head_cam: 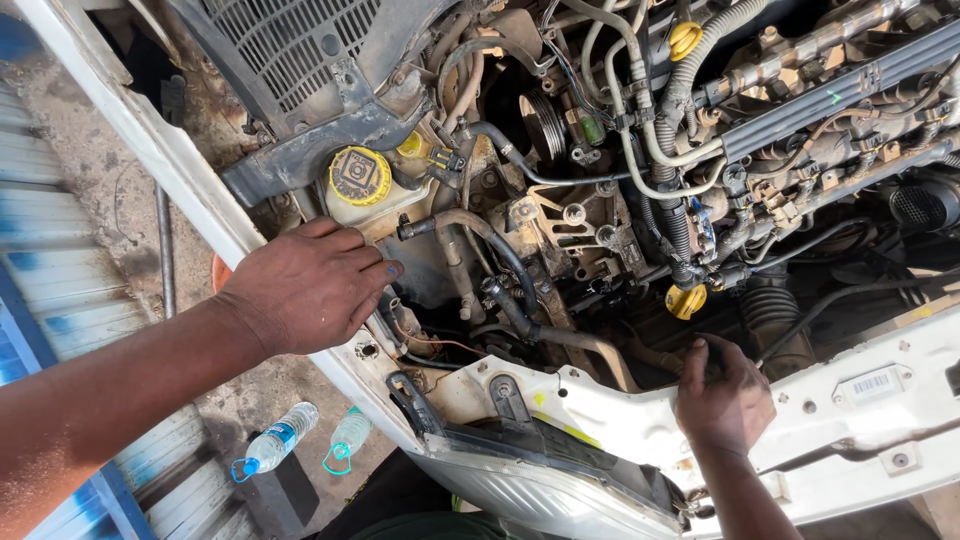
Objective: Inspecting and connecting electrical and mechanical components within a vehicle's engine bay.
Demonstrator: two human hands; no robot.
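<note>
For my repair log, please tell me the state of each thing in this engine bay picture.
Left hand: flat on the white fender edge, fingers spread, holding nothing.
Right hand: reaching into the bay, grip hidden.
Yellow reservoir cap: on, closed.
Yellow dipstick handle: seated.
Yellow filler cap: on.
Water bottles: lying on the ground.

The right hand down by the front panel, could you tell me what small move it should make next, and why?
Probably work the right hand deeper toward the black hose: its fingers curl at the gap's edge, holding nothing visible, while the left hand braces flat beside the yellow cap.
</note>
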